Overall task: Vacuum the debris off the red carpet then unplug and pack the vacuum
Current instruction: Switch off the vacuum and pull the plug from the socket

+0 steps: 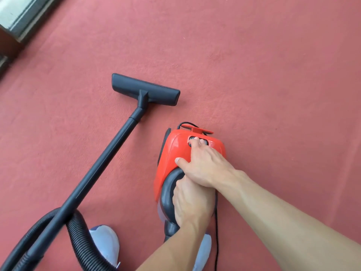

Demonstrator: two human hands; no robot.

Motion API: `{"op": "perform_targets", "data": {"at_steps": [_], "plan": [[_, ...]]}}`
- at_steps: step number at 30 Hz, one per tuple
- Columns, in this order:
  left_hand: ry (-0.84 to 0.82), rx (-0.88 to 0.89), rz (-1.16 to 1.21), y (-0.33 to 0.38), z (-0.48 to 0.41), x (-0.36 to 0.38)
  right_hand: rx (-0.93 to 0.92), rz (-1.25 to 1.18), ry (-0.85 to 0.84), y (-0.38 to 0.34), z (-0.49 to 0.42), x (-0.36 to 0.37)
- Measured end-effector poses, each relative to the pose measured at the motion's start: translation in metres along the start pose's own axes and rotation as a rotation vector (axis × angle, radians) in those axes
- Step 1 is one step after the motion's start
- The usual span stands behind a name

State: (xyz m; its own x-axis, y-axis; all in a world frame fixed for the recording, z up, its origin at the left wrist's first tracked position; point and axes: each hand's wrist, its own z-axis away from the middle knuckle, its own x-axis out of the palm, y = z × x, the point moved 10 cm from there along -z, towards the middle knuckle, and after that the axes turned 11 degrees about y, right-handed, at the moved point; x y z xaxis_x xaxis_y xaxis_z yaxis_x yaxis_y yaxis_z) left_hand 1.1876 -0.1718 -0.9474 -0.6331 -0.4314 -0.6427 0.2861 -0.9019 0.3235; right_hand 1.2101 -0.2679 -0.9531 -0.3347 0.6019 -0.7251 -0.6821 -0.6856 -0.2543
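One red carpet (254,65) fills nearly the whole view, edged at 10 o'clock by a dark sill (11,42). The long black wand (97,165) lies across it, running from 7 o'clock up toward the centre. Its far end joins the floor head (148,90), which sits flat on the carpet just to the 11 o'clock side of the middle. A ribbed black hose (78,237) loops at 7 o'clock, and the wand crosses in front of it.

The vacuum body (175,149) is orange-red. It sits at about 5 o'clock of the centre, near the wand on the wand's 3 o'clock side but not touching it.

The left grip (191,202) comes in from 6 o'clock. Its fingers are wrapped round the dark grey handle (168,194) at the body's near end. The right grip (203,163) reaches in from 4 o'clock and crosses above the left one. It lies spread on the red shell and clasps nothing. Its fingertips (192,141) press at the dark button recess (205,142) toward the body's 12 o'clock end, and the thumb (178,160) points out to 9 o'clock.

Two pale shoes (105,243) stand at 6 o'clock, one beside the hose and the other mostly hidden under the left forearm. A thin black cord (216,231) runs along the body's 3 o'clock side and down to the lower edge.
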Motion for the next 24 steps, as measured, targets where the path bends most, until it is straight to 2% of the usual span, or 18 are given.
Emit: {"op": "perform_targets", "data": {"at_steps": [5,10,20,24], "plan": [[-0.026,0.045,-0.05,0.001,-0.002,0.005,0.039,-0.022,0.093,0.007,0.016,-0.006],[0.02,0.182,-0.071,0.01,0.0,0.0,0.095,-0.108,0.165,0.016,0.024,-0.007],[0.05,0.185,0.007,0.01,-0.001,0.0,0.106,-0.204,0.196,0.033,0.032,-0.008],[0.037,0.115,0.059,0.003,-0.002,0.003,0.094,-0.222,0.206,0.041,0.038,-0.01]]}}
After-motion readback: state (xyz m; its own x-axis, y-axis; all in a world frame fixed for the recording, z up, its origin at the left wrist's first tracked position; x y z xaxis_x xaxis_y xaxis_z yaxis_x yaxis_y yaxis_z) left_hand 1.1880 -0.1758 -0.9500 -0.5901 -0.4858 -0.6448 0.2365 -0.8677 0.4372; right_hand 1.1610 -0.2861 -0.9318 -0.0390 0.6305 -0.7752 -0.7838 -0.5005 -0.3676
